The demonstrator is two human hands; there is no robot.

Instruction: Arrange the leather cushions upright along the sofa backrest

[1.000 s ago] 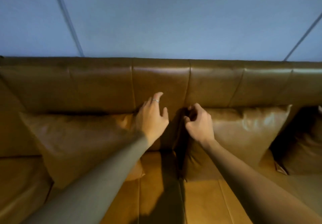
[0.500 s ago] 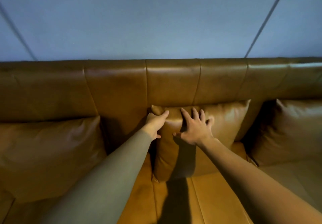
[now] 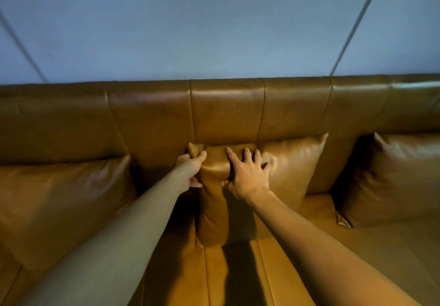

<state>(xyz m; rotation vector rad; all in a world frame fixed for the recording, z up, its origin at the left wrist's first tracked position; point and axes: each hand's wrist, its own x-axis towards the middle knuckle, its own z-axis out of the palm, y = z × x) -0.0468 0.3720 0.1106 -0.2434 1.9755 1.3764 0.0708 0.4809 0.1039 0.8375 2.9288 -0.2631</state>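
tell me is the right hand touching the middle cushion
Touching. The head view shows the right hand spread flat on the middle cushion, fingers pressing dents into the leather near its top edge, while the left hand holds its left corner.

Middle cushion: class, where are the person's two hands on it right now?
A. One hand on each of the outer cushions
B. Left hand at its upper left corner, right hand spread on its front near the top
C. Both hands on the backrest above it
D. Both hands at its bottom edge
B: the left hand grips the upper left corner of the middle cushion, while the right hand lies spread on its front near the top.
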